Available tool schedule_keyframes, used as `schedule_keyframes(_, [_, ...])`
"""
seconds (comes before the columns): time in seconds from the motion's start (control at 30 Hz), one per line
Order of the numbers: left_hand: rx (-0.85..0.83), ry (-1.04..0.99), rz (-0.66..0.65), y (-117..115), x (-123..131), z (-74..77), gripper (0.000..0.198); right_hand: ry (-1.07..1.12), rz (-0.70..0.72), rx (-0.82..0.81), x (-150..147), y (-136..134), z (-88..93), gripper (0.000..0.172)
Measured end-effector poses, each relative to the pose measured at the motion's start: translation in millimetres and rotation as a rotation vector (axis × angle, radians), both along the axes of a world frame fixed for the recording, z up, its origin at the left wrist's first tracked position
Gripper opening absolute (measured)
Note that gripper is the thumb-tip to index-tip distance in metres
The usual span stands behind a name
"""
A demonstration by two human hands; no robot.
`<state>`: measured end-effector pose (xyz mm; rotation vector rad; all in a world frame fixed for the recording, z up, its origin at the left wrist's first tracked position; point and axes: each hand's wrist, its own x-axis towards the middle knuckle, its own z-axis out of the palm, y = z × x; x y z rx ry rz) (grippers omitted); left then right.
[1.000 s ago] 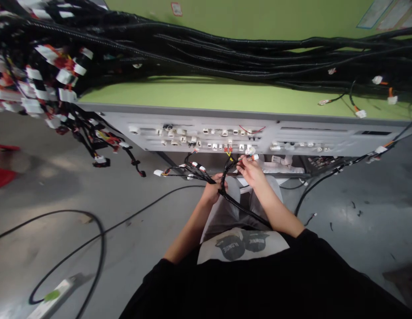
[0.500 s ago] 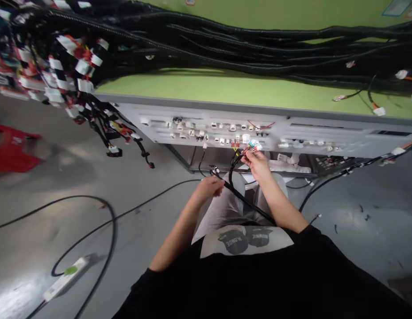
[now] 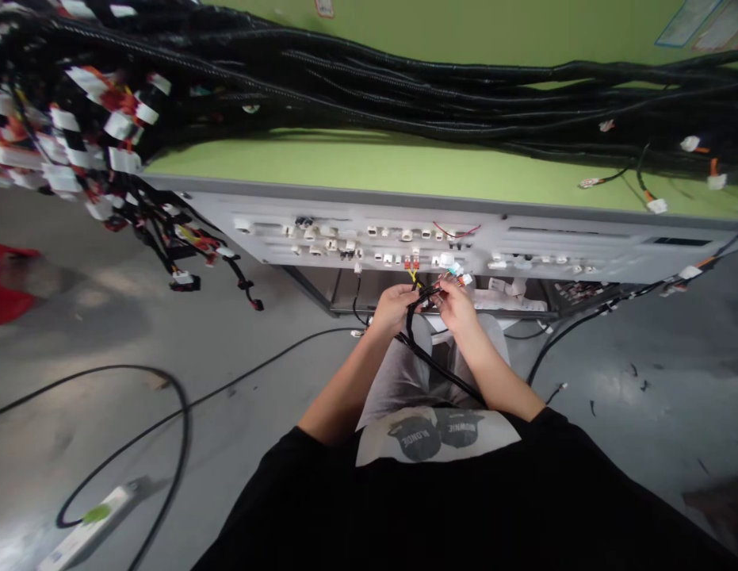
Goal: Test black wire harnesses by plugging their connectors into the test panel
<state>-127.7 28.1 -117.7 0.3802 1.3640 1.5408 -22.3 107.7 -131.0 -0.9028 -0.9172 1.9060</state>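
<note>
A black wiring harness [image 3: 431,358] runs from my hands down across my lap. My right hand [image 3: 456,308] is closed on its branch of thin coloured wires, with white and teal connectors [image 3: 455,266] sticking out past the fingertips. My left hand [image 3: 395,308] pinches the black-wrapped part of the same harness, close beside the right hand. Just above, red connectors [image 3: 411,263] with yellow wires sit in the white connector panel [image 3: 321,208]. A white plug [image 3: 357,268] on a black wire is at the panel's lower edge, left of my hands.
Thick black harnesses [image 3: 404,99] lie along the green tabletop [image 3: 345,162]. Many white-tagged connectors [image 3: 122,127] hang off its left end. On the floor are a power strip [image 3: 89,527], a looping black cable [image 3: 184,412] and a red object [image 3: 12,281].
My left hand has moved up and right, from beside the harness to gripping it next to my right hand. The view has shifted slightly to the right.
</note>
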Motion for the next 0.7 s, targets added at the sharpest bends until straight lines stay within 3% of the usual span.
schedule_keyframes(0.13, [0.048,0.411,0.203,-1,-2,12.7,0.027,0.056,0.019,0.04,-6,-6,6.8,0.02])
schedule_keyframes(0.2, [0.141,0.511,0.204,4,-1,21.8,0.028,0.032,0.029,0.121,-10,-9,10.7,0.019])
schedule_keyframes(0.33, [0.239,0.218,0.063,15,-1,30.7,0.03,-0.049,0.086,0.259,-11,-11,16.4,0.017])
schedule_keyframes(0.47, [0.261,-0.067,0.042,13,-9,26.8,0.029,-0.051,0.145,0.287,-8,-12,16.1,0.02])
schedule_keyframes(0.7, [0.306,-0.134,-0.04,6,-28,20.4,0.02,-0.156,0.191,0.4,-17,-19,14.1,0.021])
